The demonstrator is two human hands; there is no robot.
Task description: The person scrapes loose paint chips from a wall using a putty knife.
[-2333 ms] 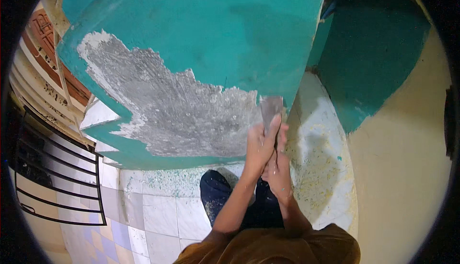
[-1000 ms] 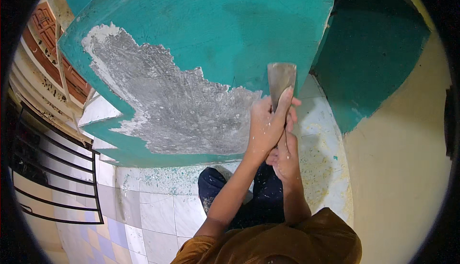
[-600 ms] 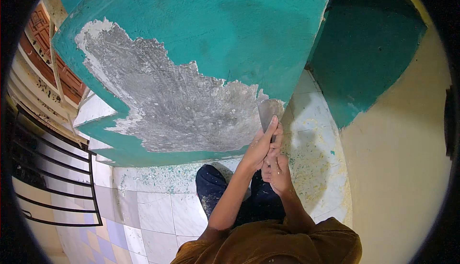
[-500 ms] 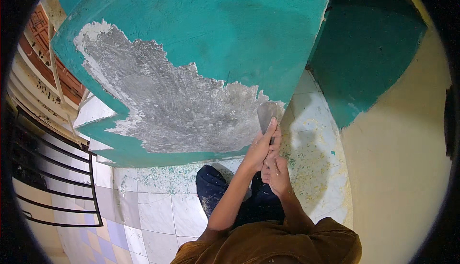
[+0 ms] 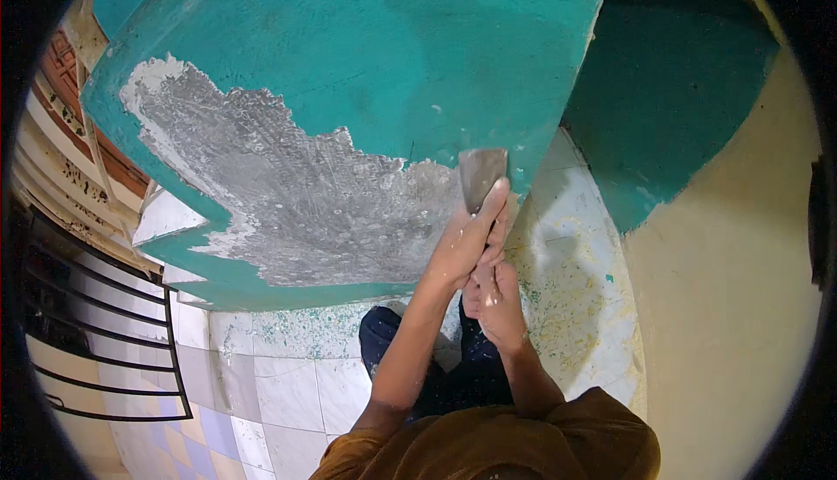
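A scraper [image 5: 482,171] with a wide, flat grey blade lies against the teal painted wall [image 5: 349,35], its edge at the border between paint and bare grey plaster. My left hand [image 5: 475,231] is closed round it just below the blade, thumb stretched along the metal. Lower down, my right hand [image 5: 497,304] is closed around the handle's lower end; most of the handle is hidden by my fingers. Left of the blade spreads a large stripped grey patch [image 5: 296,192] with ragged white edges. White specks dot both hands.
Paint flakes [image 5: 305,327] litter the tiled floor [image 5: 283,393] along the wall's foot and to the right. At left stands a black metal railing [image 5: 96,332]. A cream wall [image 5: 724,306] with a dark teal upper part rises at right. My legs [image 5: 384,332] are close below.
Both hands have moved the scraper up the wall, its blade going from the lower right corner of the bare patch onto the teal paint. The blade now sits more upright.
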